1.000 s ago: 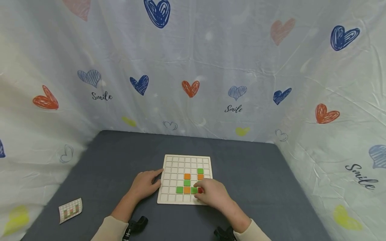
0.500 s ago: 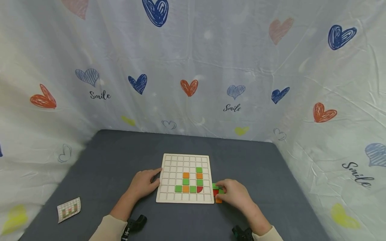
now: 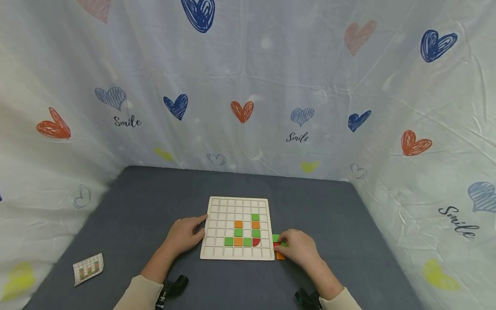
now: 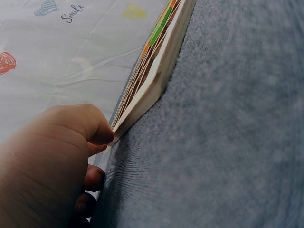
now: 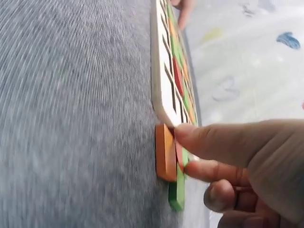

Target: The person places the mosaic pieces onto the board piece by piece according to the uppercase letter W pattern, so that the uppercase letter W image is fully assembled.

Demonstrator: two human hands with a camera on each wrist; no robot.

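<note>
So, closest in, two cream sleeves (image 3: 139,292) with black wrist gadgets (image 3: 175,285) come in at 8 and 4 o'clock from the wooden grid board (image 3: 236,254). A curling card (image 3: 88,269) printed with coloured squares lies well apart from it, between 8 and 9.

Between 3 and 4, just beside the board, there's a bunch of loose tiles: an orange tile (image 3: 280,256), a red tile (image 3: 276,244) and some green tiles (image 3: 275,237). The right hand (image 3: 300,247) is right there, fingers bent, thumb and index at the red one; tough angle, so I honestly can't tell if it's pinched.

At 9, the left hand (image 3: 182,234) has thumb and index spread, tips on the board's edge.

The board sits mid-surface (image 3: 317,206). Toward its 6 o'clock side: green, orange, green, rounded red in a row, with columns rising from the orange and red.

Past 12 hangs a heart-print curtain (image 3: 240,64).
</note>
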